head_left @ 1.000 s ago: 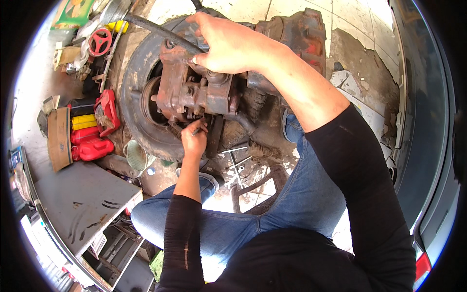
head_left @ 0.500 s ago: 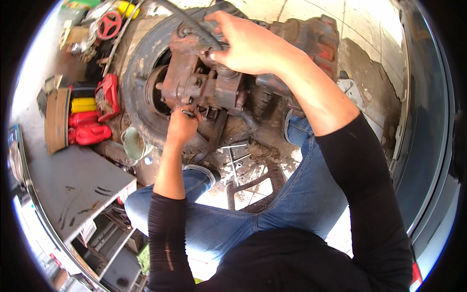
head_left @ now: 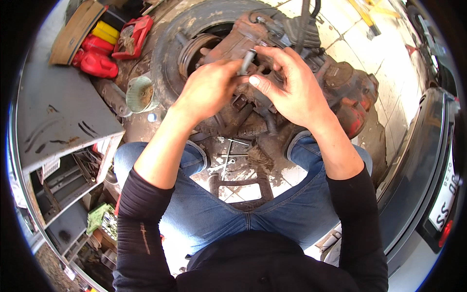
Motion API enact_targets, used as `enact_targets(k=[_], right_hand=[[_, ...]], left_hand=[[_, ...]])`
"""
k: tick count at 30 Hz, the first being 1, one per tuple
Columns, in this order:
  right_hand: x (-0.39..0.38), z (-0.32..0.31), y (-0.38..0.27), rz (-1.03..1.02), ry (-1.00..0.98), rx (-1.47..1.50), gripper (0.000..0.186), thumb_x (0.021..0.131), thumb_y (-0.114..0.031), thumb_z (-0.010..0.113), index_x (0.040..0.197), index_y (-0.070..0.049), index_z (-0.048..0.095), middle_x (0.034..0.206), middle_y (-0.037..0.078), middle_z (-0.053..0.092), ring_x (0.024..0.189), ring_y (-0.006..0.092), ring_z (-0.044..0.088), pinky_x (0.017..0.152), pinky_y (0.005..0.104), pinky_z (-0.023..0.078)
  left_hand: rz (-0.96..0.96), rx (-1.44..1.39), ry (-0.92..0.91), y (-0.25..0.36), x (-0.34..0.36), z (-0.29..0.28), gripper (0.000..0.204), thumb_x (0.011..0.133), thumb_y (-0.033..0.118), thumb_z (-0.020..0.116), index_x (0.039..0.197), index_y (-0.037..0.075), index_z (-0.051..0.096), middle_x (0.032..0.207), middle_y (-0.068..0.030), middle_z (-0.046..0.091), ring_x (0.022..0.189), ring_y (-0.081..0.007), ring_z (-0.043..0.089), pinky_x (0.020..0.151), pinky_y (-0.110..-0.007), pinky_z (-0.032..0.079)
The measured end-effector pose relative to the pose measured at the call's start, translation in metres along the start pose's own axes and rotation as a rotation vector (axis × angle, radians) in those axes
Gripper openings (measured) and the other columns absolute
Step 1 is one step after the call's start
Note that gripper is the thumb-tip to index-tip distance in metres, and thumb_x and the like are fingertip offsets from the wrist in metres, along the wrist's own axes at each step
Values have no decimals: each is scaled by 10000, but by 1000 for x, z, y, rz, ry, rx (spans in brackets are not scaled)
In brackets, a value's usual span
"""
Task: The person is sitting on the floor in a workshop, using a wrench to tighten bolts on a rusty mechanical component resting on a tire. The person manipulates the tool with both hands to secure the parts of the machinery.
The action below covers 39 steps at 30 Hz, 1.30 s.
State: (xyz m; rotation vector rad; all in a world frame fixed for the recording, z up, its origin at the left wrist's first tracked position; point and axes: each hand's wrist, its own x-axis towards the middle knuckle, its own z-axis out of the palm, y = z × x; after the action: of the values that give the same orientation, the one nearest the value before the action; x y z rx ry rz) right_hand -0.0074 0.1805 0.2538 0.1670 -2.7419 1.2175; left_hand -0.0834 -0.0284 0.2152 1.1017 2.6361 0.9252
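Note:
Both my hands meet over a rusty, greasy machine assembly (head_left: 243,36), perhaps an engine or gearbox, that lies against a large tyre (head_left: 168,53). My left hand (head_left: 208,87) is closed, pinching a short grey metal cylinder (head_left: 248,62) with a dark end. My right hand (head_left: 296,87) curls round the same piece from the other side. Its index fingertip is at the dark end and its thumb at the lower part. The cylinder's exact kind cannot be told. A dark hose or bar (head_left: 304,24) rises from the machine beyond my right hand.
Between my feet lie a T-handle wrench (head_left: 227,158), a spanner (head_left: 221,166) and a dark metal frame (head_left: 243,183). A pale basket (head_left: 141,95) and red containers (head_left: 98,64) are at left, near a grey metal cabinet (head_left: 63,117). A vehicle (head_left: 413,160) stands close at right.
My right hand has let go of the dark hose or bar and come down to my left hand. My left hand has risen from the machine's lower side. The view has shifted.

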Motion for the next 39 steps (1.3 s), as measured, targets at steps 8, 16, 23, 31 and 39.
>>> enact_targets(k=[8, 16, 23, 31, 39], right_hand=[[19, 32, 10, 54, 8, 293, 205, 1001, -202, 711, 1087, -17, 732, 944, 126, 634, 816, 258, 659, 718, 361, 518], [26, 20, 18, 275, 115, 148, 267, 1093, -278, 603, 1112, -26, 691, 913, 67, 756, 774, 124, 718, 719, 299, 544], [17, 35, 51, 409, 89, 117, 266, 1128, -249, 527, 1115, 2, 612, 985, 135, 766, 879, 190, 775, 780, 308, 569], [-7, 59, 86, 308, 71, 239, 197, 1107, -174, 570, 1116, 19, 605, 1020, 135, 775, 943, 199, 773, 817, 309, 577], [-11, 81, 81, 224, -1, 104, 130, 1042, -105, 653, 1145, -28, 639, 1040, 150, 789, 927, 175, 762, 792, 300, 547]], left_hand=[[165, 87, 29, -11, 6, 4, 215, 891, 107, 688, 1105, 81, 695, 997, -148, 694, 991, -389, 672, 820, -532, 533], [-389, 66, 113, -61, -5, -63, 465, 936, 259, 743, 1346, 57, 661, 1143, -201, 758, 1099, -340, 726, 950, -431, 563], [-546, 55, 145, -78, -10, -78, 472, 939, 292, 749, 1325, 27, 687, 1145, -239, 749, 1092, -355, 725, 957, -416, 555], [-411, -209, 501, -83, 21, -87, 362, 960, 279, 741, 1195, 5, 743, 948, -146, 780, 846, -182, 736, 783, -325, 567], [-671, -557, 814, -62, 19, -128, 220, 985, 175, 703, 993, -42, 743, 852, -115, 753, 765, -157, 692, 718, -321, 526]])
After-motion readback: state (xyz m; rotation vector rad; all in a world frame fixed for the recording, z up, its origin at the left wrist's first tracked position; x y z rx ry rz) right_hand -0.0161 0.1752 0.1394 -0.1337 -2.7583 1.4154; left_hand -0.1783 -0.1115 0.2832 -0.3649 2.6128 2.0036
